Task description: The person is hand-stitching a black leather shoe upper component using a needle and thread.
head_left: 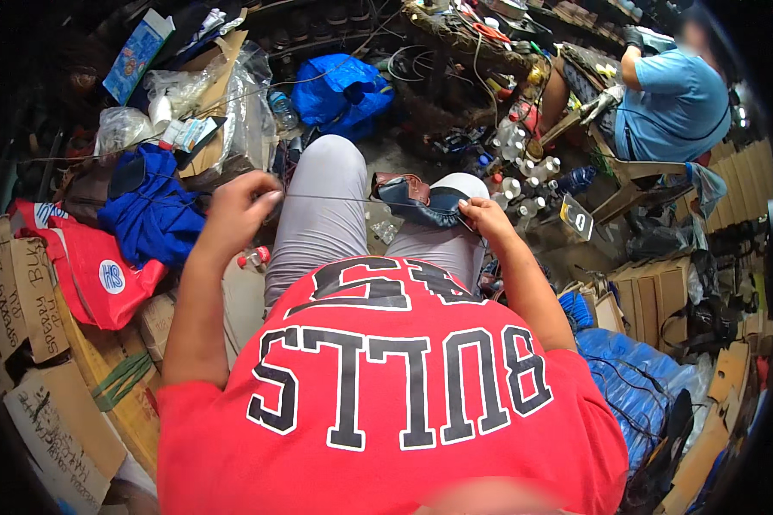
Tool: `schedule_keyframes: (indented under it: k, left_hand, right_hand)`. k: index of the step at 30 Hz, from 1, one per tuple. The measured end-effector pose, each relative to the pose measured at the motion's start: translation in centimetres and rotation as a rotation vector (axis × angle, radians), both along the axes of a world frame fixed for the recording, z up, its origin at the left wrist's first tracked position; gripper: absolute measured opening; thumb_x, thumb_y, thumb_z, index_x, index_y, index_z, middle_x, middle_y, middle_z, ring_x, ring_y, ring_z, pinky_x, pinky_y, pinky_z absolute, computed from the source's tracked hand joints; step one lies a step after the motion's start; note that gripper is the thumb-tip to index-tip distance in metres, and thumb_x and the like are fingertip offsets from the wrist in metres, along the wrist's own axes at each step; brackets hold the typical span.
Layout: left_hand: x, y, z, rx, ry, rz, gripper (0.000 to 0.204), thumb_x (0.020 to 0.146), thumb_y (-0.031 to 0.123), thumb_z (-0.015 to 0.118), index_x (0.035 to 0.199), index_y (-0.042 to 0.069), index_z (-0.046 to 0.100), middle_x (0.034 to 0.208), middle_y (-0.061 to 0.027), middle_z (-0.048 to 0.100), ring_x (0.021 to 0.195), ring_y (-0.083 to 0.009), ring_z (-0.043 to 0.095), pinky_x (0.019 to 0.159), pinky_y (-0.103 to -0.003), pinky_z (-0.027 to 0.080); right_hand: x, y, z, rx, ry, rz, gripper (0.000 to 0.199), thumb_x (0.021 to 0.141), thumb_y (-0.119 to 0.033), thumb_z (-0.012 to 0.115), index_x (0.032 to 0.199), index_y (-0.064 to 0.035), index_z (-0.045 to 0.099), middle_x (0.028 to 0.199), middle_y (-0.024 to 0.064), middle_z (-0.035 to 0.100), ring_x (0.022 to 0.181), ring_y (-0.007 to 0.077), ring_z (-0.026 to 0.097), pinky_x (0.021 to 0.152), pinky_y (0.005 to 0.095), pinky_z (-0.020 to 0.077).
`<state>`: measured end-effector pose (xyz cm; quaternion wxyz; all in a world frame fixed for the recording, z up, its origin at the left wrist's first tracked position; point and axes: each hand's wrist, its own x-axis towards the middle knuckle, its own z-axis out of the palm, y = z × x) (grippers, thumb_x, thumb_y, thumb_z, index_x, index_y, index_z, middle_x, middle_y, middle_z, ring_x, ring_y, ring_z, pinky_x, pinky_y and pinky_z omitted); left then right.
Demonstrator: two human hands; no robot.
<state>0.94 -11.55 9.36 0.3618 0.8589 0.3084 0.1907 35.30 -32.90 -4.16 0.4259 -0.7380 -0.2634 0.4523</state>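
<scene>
A dark navy and brown leather shoe upper (425, 206) rests on my right knee, its shape partly folded. The thumb and fingers of my right hand (489, 218) are closed on its right edge. Off to the left, above and beside my left knee, my left hand (244, 208) is closed in a pinch. A thin dark thread (326, 198) runs nearly straight from those fingers across my left knee to the shoe upper. Whether a needle is on the thread cannot be made out.
At left lie a blue cloth (150, 206), a red bag (94, 266) and cardboard boxes (26, 292). Ahead is a blue plastic bag (339, 86). Several plastic bottles (524, 176) stand right of my knee. A co-worker in a blue shirt (674, 103) sits at far right.
</scene>
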Motion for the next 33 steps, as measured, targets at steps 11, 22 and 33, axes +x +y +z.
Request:
schedule_keyframes:
  k: [11,22,33]
  left_hand:
    - [-4.4,0.2,0.0,0.404,-0.016,0.176,0.018,0.074,0.006,0.064,0.092,0.001,0.062,0.091,-0.0123,0.061,0.087,-0.0255,0.059,0.077,-0.032,0.045]
    - [16.9,-3.0,-10.0,0.207,0.211,-0.816,0.032,0.073,0.025,0.070,0.098,0.006,0.061,0.099,-0.0128,0.057,0.090,-0.0321,0.058,0.079,-0.039,0.047]
    - [20.6,1.4,-12.2,-0.112,-0.071,-0.572,0.017,0.078,0.017,0.065,0.093,0.009,0.069,0.091,-0.0089,0.063,0.089,-0.0231,0.059,0.080,-0.031,0.045]
  right_hand:
    - [-1.2,-0.2,1.2,0.048,-0.161,-0.075,0.032,0.083,-0.033,0.064,0.071,-0.0038,0.062,0.058,-0.0027,0.052,0.053,0.0070,0.043,0.049,0.0255,0.0337]
    - [-1.6,2.4,1.8,0.032,-0.006,0.104,0.029,0.084,-0.031,0.063,0.069,-0.0068,0.059,0.061,-0.0073,0.047,0.055,0.0043,0.037,0.049,0.0221,0.0276]
    - [-1.8,3.2,4.1,-0.042,-0.158,0.059,0.036,0.083,-0.037,0.063,0.082,-0.0013,0.061,0.065,-0.0020,0.051,0.060,0.0062,0.043,0.053,0.0241,0.0357]
